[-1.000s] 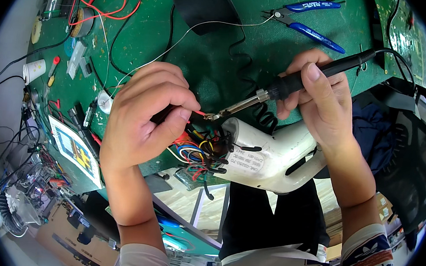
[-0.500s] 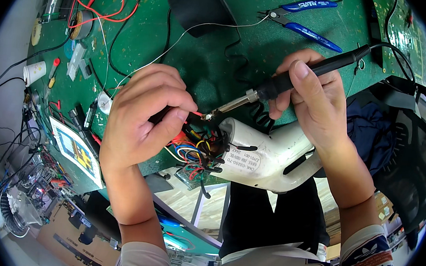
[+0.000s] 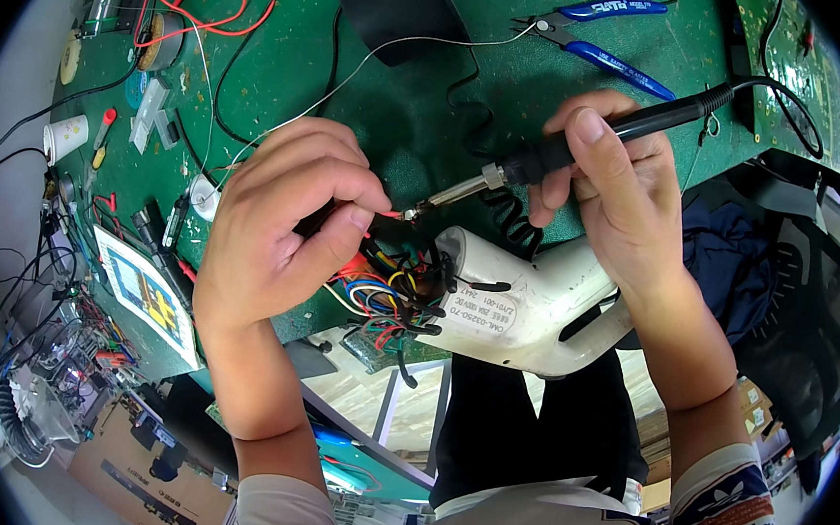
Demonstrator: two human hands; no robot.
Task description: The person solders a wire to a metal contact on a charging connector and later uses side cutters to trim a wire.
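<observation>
My right hand (image 3: 609, 174) grips a black-handled soldering iron (image 3: 546, 162), its metal tip angled down to the left. That tip meets a small shiny metal piece (image 3: 410, 214) at the end of a red wire. My left hand (image 3: 296, 208) pinches the red wire (image 3: 384, 212) between thumb and forefinger. Below the tip, a bundle of coloured wires (image 3: 394, 285) spills from the open end of a white plastic connector housing (image 3: 505, 309) with a handle-like loop. Several wires carry black sleeves. A thin strand of solder wire (image 3: 377, 50) arches above my left hand.
Blue-handled cutters (image 3: 595, 44) lie at the back of the green table (image 3: 291, 15), beside a black box-like object (image 3: 400, 9). Red and black leads (image 3: 237, 11), a spool (image 3: 161, 42) and a paper cup (image 3: 65, 138) are at left. A circuit board (image 3: 810, 76) lies at far right.
The iron's tip has shifted slightly left and up along with the metal piece. Both hands keep their grips and have moved only a little.
</observation>
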